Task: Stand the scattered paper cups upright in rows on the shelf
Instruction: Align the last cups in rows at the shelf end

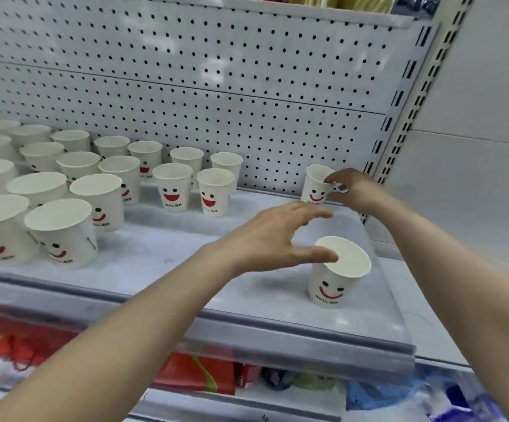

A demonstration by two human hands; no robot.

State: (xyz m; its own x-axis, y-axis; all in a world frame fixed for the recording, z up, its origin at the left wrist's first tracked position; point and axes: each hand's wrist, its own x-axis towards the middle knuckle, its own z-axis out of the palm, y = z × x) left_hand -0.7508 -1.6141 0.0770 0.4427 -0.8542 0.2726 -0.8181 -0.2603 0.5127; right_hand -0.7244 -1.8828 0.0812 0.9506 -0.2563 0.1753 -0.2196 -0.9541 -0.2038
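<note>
White paper cups, smiley faces out, stand upright in rows [64, 184] across the left half of the shelf [161, 263], the last pair ending near the middle. Bare shelf runs from there to the right edge, broken by just two cups. Right hand [353, 190] pinches the rim of the back cup [315, 185] between thumb and fingers, close to the pegboard wall [247, 86] and the slotted upright [405, 111]. Left hand [273, 236] hovers spread wide, holding nothing, thumb at the rim of the front cup [335, 275], which stands near the front lip [277, 325] and right end.
</note>
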